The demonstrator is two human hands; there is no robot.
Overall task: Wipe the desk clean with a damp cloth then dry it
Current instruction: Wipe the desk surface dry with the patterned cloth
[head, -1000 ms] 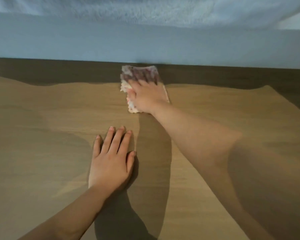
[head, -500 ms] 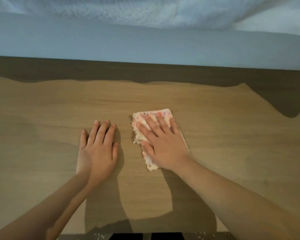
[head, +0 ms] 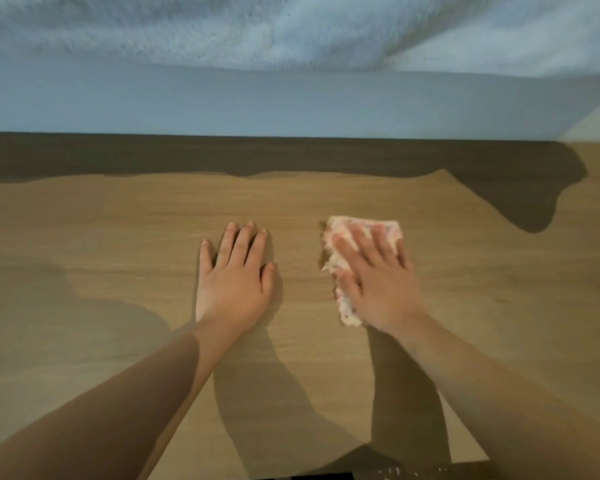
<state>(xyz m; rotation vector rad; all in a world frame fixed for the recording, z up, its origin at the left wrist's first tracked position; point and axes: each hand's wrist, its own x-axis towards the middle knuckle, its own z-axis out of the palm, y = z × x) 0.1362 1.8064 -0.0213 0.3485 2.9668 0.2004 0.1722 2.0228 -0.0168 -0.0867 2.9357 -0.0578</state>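
Flat right hand (head: 378,285) presses cloth (head: 330,252), hiding its middle.

Pink-speckled cloth (head: 342,226) (folded) lies flat; desk (head: 118,237) wooden.

The tabletop (head: 118,237) looks like light wood with a fine grain, smooth and matt. The cloth (head: 347,311), at 3 o'clock from the middle, is soft, nubby fabric with ragged edges. At 12 o'clock a pale panel (head: 291,102) looks smooth and matt; the white fabric (head: 222,29) above it is fuzzy.
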